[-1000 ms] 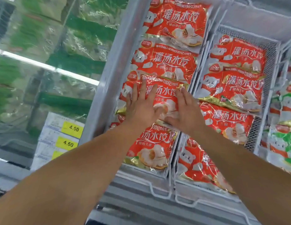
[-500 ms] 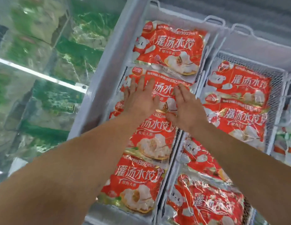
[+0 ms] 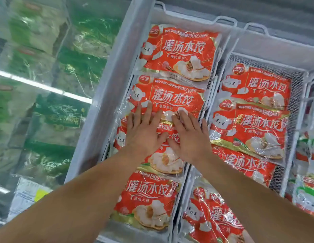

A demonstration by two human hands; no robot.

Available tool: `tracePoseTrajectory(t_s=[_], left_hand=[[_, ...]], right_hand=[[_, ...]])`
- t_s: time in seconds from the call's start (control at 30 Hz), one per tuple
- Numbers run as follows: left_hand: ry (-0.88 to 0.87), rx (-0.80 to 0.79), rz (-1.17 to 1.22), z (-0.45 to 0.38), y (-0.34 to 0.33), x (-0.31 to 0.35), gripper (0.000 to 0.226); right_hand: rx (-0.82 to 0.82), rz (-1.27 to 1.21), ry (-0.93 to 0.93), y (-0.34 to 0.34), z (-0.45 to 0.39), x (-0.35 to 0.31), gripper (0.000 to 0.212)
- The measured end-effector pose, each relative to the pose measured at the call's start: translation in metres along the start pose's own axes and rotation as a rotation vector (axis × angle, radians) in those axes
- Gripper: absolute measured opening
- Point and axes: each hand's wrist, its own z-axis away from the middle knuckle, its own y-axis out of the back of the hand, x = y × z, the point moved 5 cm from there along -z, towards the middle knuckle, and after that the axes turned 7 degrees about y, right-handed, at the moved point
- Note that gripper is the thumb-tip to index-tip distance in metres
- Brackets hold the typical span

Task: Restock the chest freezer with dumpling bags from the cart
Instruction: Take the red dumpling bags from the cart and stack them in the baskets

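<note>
Red dumpling bags lie in an overlapping row in a white wire basket (image 3: 221, 20) of the chest freezer. My left hand (image 3: 144, 132) and my right hand (image 3: 189, 135) lie side by side, fingers straight, pressing flat on the third bag (image 3: 163, 160) from the far end, fingertips reaching the edge of the second bag (image 3: 170, 97). A far bag (image 3: 179, 51) and a near bag (image 3: 149, 199) lie uncovered. The cart is out of view.
A second wire basket (image 3: 296, 79) to the right holds more red bags (image 3: 249, 130). Green-and-white bags (image 3: 308, 195) fill a basket at the far right. A closed glass lid (image 3: 47, 85) on the left covers green bags, with price labels (image 3: 30, 197) at its near edge.
The view has shifted so the basket row sits lower and nearer. Both hands stay flat on the bags, resting a little nearer on the row than before.
</note>
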Motion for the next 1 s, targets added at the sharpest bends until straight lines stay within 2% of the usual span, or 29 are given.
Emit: tracePoseTrajectory(t_s=[0.03, 0.1, 0.27, 0.37, 0.53, 0.6, 0.7, 0.8, 0.87, 1.0], left_hand=[[-0.007, -0.007, -0.031, 0.006, -0.008, -0.007, 0.081], [-0.05, -0.032, -0.067, 0.011, -0.014, -0.014, 0.085], [-0.026, -0.028, -0.056, 0.022, -0.007, -0.016, 0.082], [-0.029, -0.065, -0.065, 0.041, -0.007, -0.018, 0.078], [0.012, -0.009, 0.008, 0.023, 0.01, -0.016, 0.071], [0.031, -0.046, 0.037, 0.005, 0.01, -0.012, 0.069], [0.06, -0.175, 0.038, -0.022, 0.0, -0.006, 0.069], [0.065, -0.18, 0.042, -0.035, -0.002, -0.006, 0.069], [0.049, -0.053, 0.094, -0.033, 0.013, -0.006, 0.067], [0.051, 0.28, 0.223, -0.049, 0.054, 0.003, 0.059]], right_hand=[[-0.066, -0.013, -0.021, -0.013, 0.008, 0.0, 0.076], [-0.089, -0.037, -0.06, -0.028, 0.02, 0.002, 0.079], [0.066, -0.05, -0.048, -0.021, 0.029, -0.007, 0.071], [0.075, 0.006, 0.066, -0.023, 0.035, -0.017, 0.063], [0.112, -0.028, 0.042, 0.0, 0.008, -0.006, 0.065], [0.067, -0.087, -0.035, 0.004, -0.012, 0.003, 0.067], [-0.106, -0.052, -0.128, 0.0, -0.039, 0.016, 0.07], [-0.122, -0.013, -0.133, 0.012, -0.048, 0.018, 0.069], [-0.026, 0.017, -0.102, 0.027, -0.047, 0.017, 0.062], [0.396, -0.052, -0.054, 0.077, -0.058, 0.026, 0.038]])
